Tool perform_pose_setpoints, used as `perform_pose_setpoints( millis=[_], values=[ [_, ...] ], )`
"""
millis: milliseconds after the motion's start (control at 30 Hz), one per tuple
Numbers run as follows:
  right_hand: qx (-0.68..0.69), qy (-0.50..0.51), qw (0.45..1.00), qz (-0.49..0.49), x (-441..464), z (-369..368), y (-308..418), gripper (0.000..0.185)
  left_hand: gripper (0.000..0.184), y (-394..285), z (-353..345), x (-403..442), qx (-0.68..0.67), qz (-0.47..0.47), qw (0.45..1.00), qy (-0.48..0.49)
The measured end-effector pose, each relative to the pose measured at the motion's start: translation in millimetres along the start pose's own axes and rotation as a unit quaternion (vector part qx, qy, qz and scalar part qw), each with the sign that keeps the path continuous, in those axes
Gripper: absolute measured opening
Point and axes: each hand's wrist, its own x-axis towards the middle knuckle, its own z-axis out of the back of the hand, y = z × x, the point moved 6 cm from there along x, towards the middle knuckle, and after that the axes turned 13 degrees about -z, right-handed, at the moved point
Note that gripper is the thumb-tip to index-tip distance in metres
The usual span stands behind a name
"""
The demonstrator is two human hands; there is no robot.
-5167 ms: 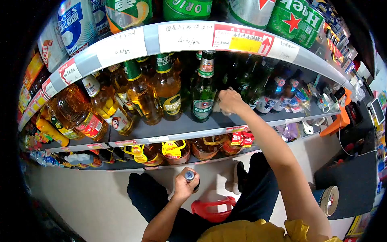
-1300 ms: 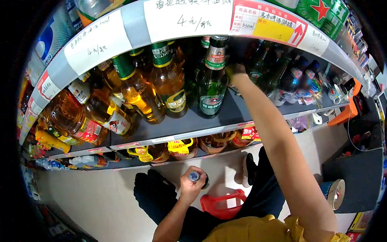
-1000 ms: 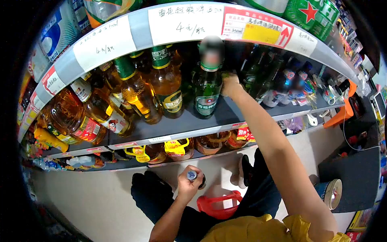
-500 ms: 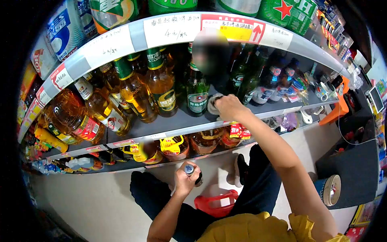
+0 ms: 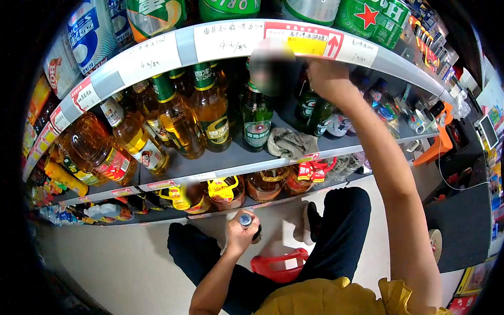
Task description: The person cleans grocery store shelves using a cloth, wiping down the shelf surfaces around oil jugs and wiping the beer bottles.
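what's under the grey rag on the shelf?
Dark shelf shows beside the rag, which appears to lie on it, folds reaching about to the front edge. Anything directly beneath the folds is covered, so can't be seen.

one left hand (image 5: 240, 236), one right hand (image 5: 331, 82). one bottle (image 5: 245, 220) inside the left fingers; one shoe (image 5: 312, 221) right of them, one red object (image 5: 278, 267) below, at least four jugs (image 5: 265, 187) above. one cloth (image 5: 289, 143) under the right fingers, at least two green bottles (image 5: 306, 108) nearer them, at least five amber bottles (image 5: 177, 123) leftward.
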Motion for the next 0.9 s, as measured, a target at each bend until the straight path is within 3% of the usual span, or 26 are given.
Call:
perform_pose_setpoints(
  millis=[67,200,367,433,500,533,567,633,667,733,767,833,900],
  values=[
    [-0.018,-0.070,0.997,-0.006,13.7,-15.8,-12.9,0.037,0.007,1.6,1.5,-0.1,0.009,-0.010,1.000,-0.005],
    [0.045,-0.061,0.997,0.010,32.7,-33.4,-35.5,0.036,0.008,-1.1,5.2,0.9,0.020,-0.034,0.999,-0.012],
    [0.253,0.060,0.964,-0.065,40.6,-40.8,-39.6,0.032,0.009,-3.7,8.5,2.9,0.046,-0.035,0.998,0.002],
    [0.173,-0.064,0.983,0.017,46.5,-62.4,-34.2,0.033,0.010,-3.4,9.2,2.7,0.050,-0.038,0.998,-0.003],
    [0.142,-0.165,0.970,0.104,46.3,-75.7,-32.3,0.036,0.013,0.3,10.6,2.5,0.039,-0.047,0.998,-0.023],
    [0.116,-0.268,0.949,0.121,47.1,-97.5,-28.5,0.037,0.013,2.0,10.8,1.5,0.036,-0.040,0.998,-0.022],
    [-0.053,-0.256,0.958,0.121,47.5,-94.3,-22.5,0.038,0.013,3.5,10.8,0.8,0.033,-0.033,0.999,-0.022],
    [-0.378,-0.251,0.875,0.167,44.8,-87.7,-11.8,0.041,0.013,4.3,10.0,0.9,0.030,-0.028,0.999,-0.020],
    [-0.357,-0.172,0.907,0.142,48.1,-69.9,1.0,0.042,0.012,3.6,9.5,1.5,0.030,-0.030,0.999,-0.019],
    [-0.163,-0.119,0.973,0.116,49.7,-61.1,5.0,0.044,0.012,2.5,8.6,2.8,0.029,-0.033,0.999,-0.017],
    [0.013,-0.143,0.983,0.114,48.3,-61.5,1.1,0.045,0.012,1.9,8.2,3.1,0.029,-0.034,0.999,-0.017],
    [0.176,-0.180,0.962,0.106,46.8,-64.3,-5.7,0.045,0.011,2.4,7.4,4.0,0.026,-0.035,0.999,-0.016],
    [0.152,-0.211,0.960,0.098,45.4,-53.8,1.2,0.043,0.011,5.1,5.5,3.4,0.021,-0.033,0.999,-0.016]
  ],
)
